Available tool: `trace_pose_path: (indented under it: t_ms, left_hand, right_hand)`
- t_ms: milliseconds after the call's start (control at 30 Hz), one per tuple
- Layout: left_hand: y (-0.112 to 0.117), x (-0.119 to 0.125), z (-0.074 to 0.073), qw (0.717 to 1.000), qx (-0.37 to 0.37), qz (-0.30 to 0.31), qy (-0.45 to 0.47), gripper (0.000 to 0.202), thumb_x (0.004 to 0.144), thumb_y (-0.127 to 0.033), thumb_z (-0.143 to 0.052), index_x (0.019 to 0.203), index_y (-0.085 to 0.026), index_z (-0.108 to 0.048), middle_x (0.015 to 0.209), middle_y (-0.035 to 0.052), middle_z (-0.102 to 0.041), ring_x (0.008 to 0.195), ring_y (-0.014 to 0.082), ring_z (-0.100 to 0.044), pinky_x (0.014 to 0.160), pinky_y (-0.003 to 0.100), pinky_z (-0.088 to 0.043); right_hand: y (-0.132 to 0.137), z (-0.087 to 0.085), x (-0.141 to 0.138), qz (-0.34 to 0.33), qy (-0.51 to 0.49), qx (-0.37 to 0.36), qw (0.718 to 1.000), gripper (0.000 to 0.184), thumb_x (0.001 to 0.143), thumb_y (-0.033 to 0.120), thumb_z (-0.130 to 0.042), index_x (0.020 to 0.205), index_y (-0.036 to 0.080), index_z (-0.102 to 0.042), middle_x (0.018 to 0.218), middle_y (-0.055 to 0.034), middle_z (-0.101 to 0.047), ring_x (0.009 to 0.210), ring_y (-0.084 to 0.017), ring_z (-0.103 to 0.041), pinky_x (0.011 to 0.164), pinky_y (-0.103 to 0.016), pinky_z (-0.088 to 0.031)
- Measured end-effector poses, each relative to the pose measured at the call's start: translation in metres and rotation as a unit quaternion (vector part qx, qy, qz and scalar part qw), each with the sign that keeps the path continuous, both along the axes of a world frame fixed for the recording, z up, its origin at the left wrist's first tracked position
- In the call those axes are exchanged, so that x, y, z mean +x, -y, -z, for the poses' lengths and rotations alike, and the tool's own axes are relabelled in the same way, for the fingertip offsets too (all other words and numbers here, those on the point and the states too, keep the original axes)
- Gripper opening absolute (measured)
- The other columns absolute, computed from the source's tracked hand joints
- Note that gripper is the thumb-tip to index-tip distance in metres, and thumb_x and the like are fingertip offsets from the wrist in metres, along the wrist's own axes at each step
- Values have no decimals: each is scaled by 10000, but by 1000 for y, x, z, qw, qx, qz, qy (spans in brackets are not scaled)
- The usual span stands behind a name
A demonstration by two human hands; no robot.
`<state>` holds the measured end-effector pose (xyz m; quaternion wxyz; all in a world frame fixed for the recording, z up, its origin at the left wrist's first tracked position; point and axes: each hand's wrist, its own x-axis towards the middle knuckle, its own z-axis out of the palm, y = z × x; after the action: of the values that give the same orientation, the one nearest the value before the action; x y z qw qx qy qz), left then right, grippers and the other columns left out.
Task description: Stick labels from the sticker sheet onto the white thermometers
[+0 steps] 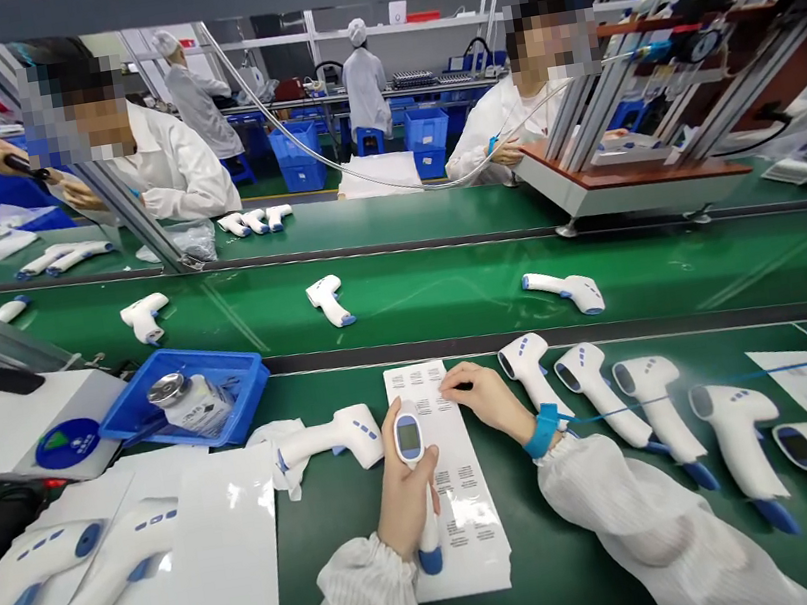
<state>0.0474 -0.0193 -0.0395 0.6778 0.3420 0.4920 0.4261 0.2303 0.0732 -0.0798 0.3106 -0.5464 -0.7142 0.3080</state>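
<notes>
My left hand (404, 494) is wrapped round the handle of a white infrared thermometer (426, 527), its small screen facing up and its blue end pointing towards me. Beneath it lies a white sheet of printed labels (474, 524) on the green bench. At the sheet's upper right edge, my right hand (479, 394) has thumb and forefinger pinched together over the labels; what they hold, if anything, is too small to make out. A blue strap with a cord circles that wrist. Another thermometer (348, 436) rests on a crumpled white cloth (290, 481) left of my left hand.
Several thermometers (602, 384) stand in a row to the right. More lie on white sheets (232, 550) at left, near a blue tray (254, 391) holding a metal-capped bottle (191, 400). Beyond runs a green conveyor (417, 290) carrying thermometers. Co-workers (174, 160) sit across it.
</notes>
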Motion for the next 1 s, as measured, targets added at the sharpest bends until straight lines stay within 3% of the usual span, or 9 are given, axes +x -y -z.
trace_pose_path:
  t_ms: [200,400,500,567,633,700,767,867,1000]
  left_hand:
    - [-1,6,-3,1000,8,-19,-16,828,825,-378,-645,1498,-294,-170,610,-85,-459,366,59,-361,365,185,-377]
    - [-4,4,0,999,-1,-27,-42,912,745,-452,-727,1494,-317,-225,717,-45,-568,418,99,-471,388,218,-421]
    - [-5,-2,6,997,22,-12,-71,857,770,-485,-698,1490,-340,-255,1102,52,-629,778,202,-661,655,298,-553]
    - [-4,-5,10,995,59,-14,-84,795,809,-479,-661,1487,-349,-267,1349,63,-517,1171,263,-565,932,342,-497]
    - [-2,-5,12,992,93,-15,-84,768,836,-476,-629,1494,-335,-257,1459,56,-415,1335,268,-421,1056,348,-405]
    - [0,-4,13,993,94,3,-68,798,843,-484,-609,1512,-320,-206,1455,85,-422,1215,271,-534,957,353,-488]
    - [1,-2,13,996,67,28,-42,842,840,-474,-608,1525,-330,-140,1402,116,-477,857,210,-662,679,315,-563]
    - [1,1,12,998,52,29,-6,860,841,-395,-610,1525,-369,-88,1374,115,-496,484,62,-515,407,230,-460]
    - [1,2,11,998,54,19,21,867,847,-312,-596,1524,-378,-59,1338,102,-516,426,24,-437,356,204,-422]
  right_hand:
    - [-6,-15,-8,-39,67,46,996,77,751,98,-657,710,164,-660,887,-62,-678,901,-204,-597,870,-381,-450]
    - [43,-41,-12,-171,191,82,963,87,782,98,-594,740,172,-609,897,-57,-679,877,-181,-591,839,-330,-448]
    - [76,-56,-14,-257,78,-20,963,88,756,120,-656,782,191,-611,886,5,-667,750,-116,-613,719,-223,-481]
    - [89,-68,-17,-274,-48,-106,955,116,737,116,-687,779,196,-614,874,27,-656,711,-87,-620,669,-178,-488]
    - [90,-78,-23,-242,-123,-133,953,98,744,109,-675,751,189,-619,923,4,-649,755,-99,-633,670,-184,-497]
    - [82,-82,-30,-167,-138,-98,971,93,752,102,-652,723,188,-627,1005,-28,-632,872,-135,-633,760,-233,-501]
    - [69,-81,-38,-107,-136,-53,983,101,752,102,-643,715,195,-633,1053,-42,-617,999,-172,-609,903,-302,-464]
    - [52,-76,-47,-81,-145,-41,985,94,759,119,-632,721,205,-626,1072,-46,-623,1074,-194,-588,982,-354,-414]
    - [42,-78,-50,-90,-145,-59,984,97,769,145,-611,695,205,-593,995,-40,-664,991,-192,-623,917,-345,-451]
